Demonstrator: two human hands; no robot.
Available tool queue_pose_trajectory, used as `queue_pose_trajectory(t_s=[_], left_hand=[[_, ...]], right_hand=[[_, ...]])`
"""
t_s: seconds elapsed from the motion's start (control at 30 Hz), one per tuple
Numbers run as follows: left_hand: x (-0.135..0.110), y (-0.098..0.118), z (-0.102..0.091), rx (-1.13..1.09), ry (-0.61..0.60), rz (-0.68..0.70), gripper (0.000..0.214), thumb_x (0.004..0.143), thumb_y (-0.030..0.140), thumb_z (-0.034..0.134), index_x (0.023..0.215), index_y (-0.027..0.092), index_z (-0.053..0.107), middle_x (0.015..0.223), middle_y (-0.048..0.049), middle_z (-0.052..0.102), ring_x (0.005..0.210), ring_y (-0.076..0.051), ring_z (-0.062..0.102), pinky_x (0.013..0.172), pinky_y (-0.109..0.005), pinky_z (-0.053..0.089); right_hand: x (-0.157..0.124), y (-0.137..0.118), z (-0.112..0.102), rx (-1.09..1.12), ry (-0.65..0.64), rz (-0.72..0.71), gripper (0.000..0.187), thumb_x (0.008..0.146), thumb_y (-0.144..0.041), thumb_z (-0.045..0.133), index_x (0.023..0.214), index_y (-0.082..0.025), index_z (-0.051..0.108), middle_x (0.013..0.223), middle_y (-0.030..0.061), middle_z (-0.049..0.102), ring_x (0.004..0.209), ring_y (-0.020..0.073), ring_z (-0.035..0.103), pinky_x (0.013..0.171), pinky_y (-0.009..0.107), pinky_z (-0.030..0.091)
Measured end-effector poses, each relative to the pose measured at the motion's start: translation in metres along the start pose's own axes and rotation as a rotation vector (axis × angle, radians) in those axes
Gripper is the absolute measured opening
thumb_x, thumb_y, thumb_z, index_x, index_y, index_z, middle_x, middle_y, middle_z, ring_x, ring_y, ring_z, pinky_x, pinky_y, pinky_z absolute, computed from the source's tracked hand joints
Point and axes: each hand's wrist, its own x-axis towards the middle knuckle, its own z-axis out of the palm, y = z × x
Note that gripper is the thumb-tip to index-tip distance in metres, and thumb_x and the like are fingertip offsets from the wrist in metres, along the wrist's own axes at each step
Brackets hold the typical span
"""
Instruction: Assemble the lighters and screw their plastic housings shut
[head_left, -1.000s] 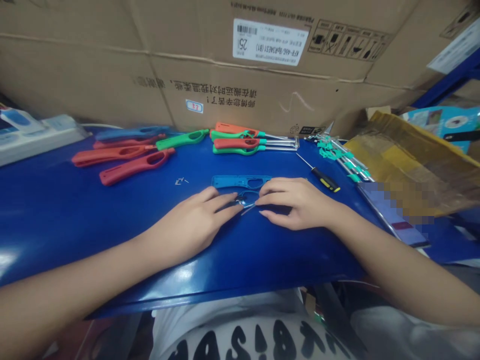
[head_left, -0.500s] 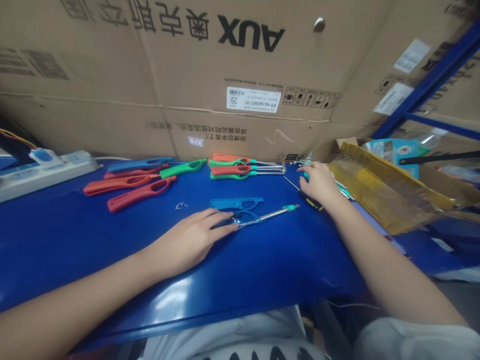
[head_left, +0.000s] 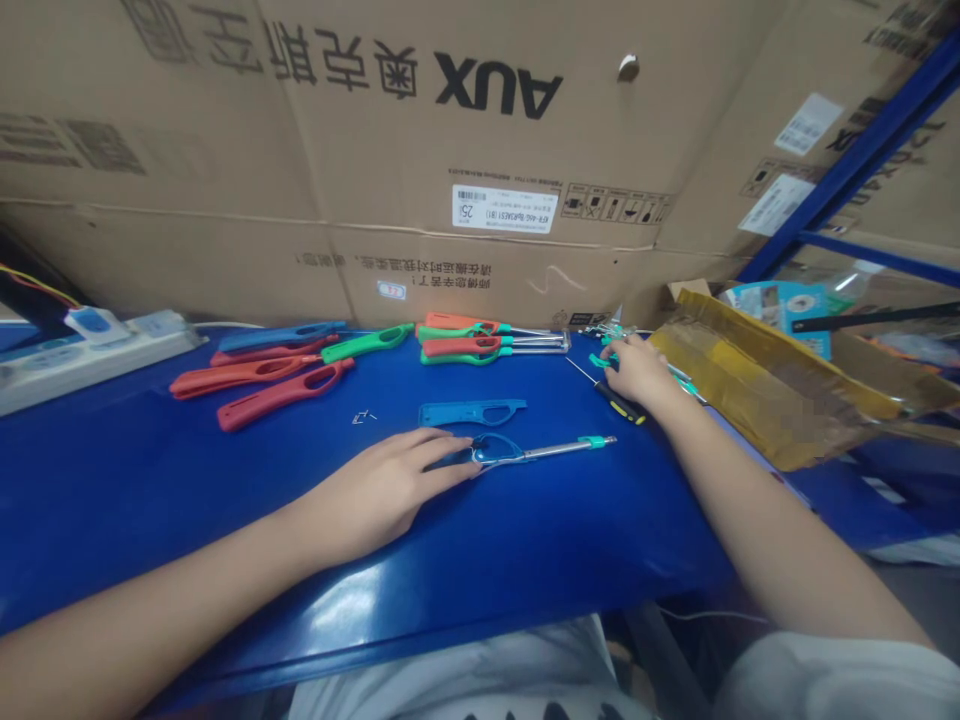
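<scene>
Near the middle of the table, my left hand (head_left: 394, 485) grips the handle end of a blue lighter half-shell (head_left: 495, 450). A metal tube (head_left: 559, 450) with a green collar points right from it, and the rear of the shell is covered by my fingers. Just above lies the other blue half-shell (head_left: 472, 411). My right hand (head_left: 637, 372) is at the back right, fingers curled down on a small green plastic part (head_left: 600, 361) beside a heap of metal and green pieces (head_left: 619, 330). A yellow-and-black screwdriver (head_left: 621, 404) lies just below that hand.
Red, blue and green lighter shells (head_left: 285, 393) lie at the back left. Several lighters with metal tubes (head_left: 465, 347) sit against the cardboard box (head_left: 375, 200). Small screws (head_left: 364, 417) lie left of the middle. A power strip (head_left: 97, 355) and a yellow-taped carton (head_left: 772, 390) flank the table.
The lighter half-shell in my left hand has turned slightly, its tube lying more level. My right hand has shifted a little, uncovering the screwdriver handle and more of the green part.
</scene>
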Motion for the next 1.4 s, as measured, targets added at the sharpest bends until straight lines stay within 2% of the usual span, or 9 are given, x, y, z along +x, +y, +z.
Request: queue_pose_trajectory(t_s=[0.3,0.43,0.53,0.63,0.7,0.83,1.07,1.23,1.4], left_hand=[[0.003,0.002,-0.003,-0.025,0.064,0.066,0.043,0.096,0.009,0.044,0.132,0.023,0.062,0.144,-0.0081,0.06,0.132,-0.027,0.055,0.108,-0.046,0.051],[0.004,0.004,-0.006,-0.048,0.102,0.111,0.035,0.097,0.011,0.044,0.123,0.02,0.066,0.138,-0.0085,0.064,0.128,-0.028,0.056,0.104,-0.046,0.052],[0.003,0.004,-0.006,-0.077,0.097,0.107,0.032,0.097,0.012,0.045,0.119,0.02,0.066,0.137,-0.0075,0.064,0.126,-0.028,0.056,0.103,-0.046,0.052],[0.004,0.003,-0.005,-0.132,0.095,0.068,0.027,0.098,0.013,0.046,0.115,0.021,0.066,0.135,-0.0064,0.064,0.124,-0.026,0.056,0.103,-0.043,0.051],[0.005,0.003,-0.004,-0.172,0.104,0.035,0.026,0.098,0.013,0.046,0.114,0.022,0.065,0.131,-0.0061,0.065,0.121,-0.023,0.057,0.103,-0.04,0.05],[0.007,0.002,-0.004,-0.214,0.127,-0.026,0.023,0.099,0.014,0.046,0.115,0.021,0.062,0.127,-0.0061,0.066,0.118,-0.02,0.059,0.103,-0.037,0.048],[0.009,0.002,-0.004,-0.195,0.15,-0.078,0.019,0.1,0.02,0.049,0.116,0.02,0.06,0.122,-0.0069,0.067,0.115,-0.021,0.061,0.101,-0.038,0.05],[0.009,0.002,-0.002,-0.187,0.135,-0.119,0.022,0.1,0.022,0.05,0.121,0.02,0.058,0.122,-0.0071,0.067,0.114,-0.022,0.061,0.1,-0.04,0.051],[0.008,0.0,0.001,-0.231,0.114,-0.174,0.026,0.102,0.025,0.049,0.126,0.02,0.058,0.12,-0.0079,0.067,0.112,-0.023,0.061,0.099,-0.041,0.051]], right_hand=[[0.0,0.002,-0.006,0.081,0.017,-0.129,0.011,0.078,-0.016,0.064,0.089,-0.018,0.067,0.104,0.0126,0.069,0.099,0.0293,0.063,0.087,0.04,0.048],[-0.005,-0.006,-0.015,0.188,0.083,-0.184,0.014,0.084,-0.02,0.059,0.096,-0.018,0.065,0.097,0.0106,0.07,0.087,0.0247,0.064,0.083,0.037,0.051],[-0.018,-0.022,-0.019,0.325,0.045,-0.317,0.022,0.087,-0.022,0.058,0.109,-0.019,0.062,0.098,0.0071,0.069,0.079,0.0191,0.065,0.077,0.032,0.053],[-0.035,-0.04,-0.02,0.488,-0.046,-0.546,0.027,0.091,-0.02,0.053,0.117,-0.017,0.06,0.108,0.0111,0.065,0.085,0.0196,0.064,0.08,0.035,0.054],[-0.046,-0.049,-0.02,0.5,-0.07,-0.66,0.024,0.092,-0.018,0.05,0.114,-0.017,0.061,0.11,0.0116,0.061,0.093,0.021,0.063,0.088,0.038,0.052],[-0.058,-0.058,-0.023,0.575,-0.105,-0.769,0.015,0.091,-0.015,0.052,0.103,-0.02,0.059,0.106,0.0073,0.058,0.089,0.0178,0.06,0.082,0.032,0.051],[-0.059,-0.057,-0.027,0.54,-0.118,-0.814,0.012,0.086,-0.012,0.056,0.094,-0.022,0.055,0.099,0.0031,0.061,0.086,0.0171,0.057,0.074,0.029,0.047],[-0.056,-0.047,-0.032,0.498,-0.226,-0.852,0.018,0.086,-0.023,0.065,0.103,-0.022,0.057,0.108,0.0059,0.058,0.093,0.0188,0.058,0.08,0.032,0.049],[-0.053,-0.042,-0.036,0.431,-0.216,-0.774,0.019,0.089,-0.033,0.067,0.1,-0.02,0.059,0.102,0.007,0.063,0.089,0.02,0.058,0.078,0.033,0.048]])
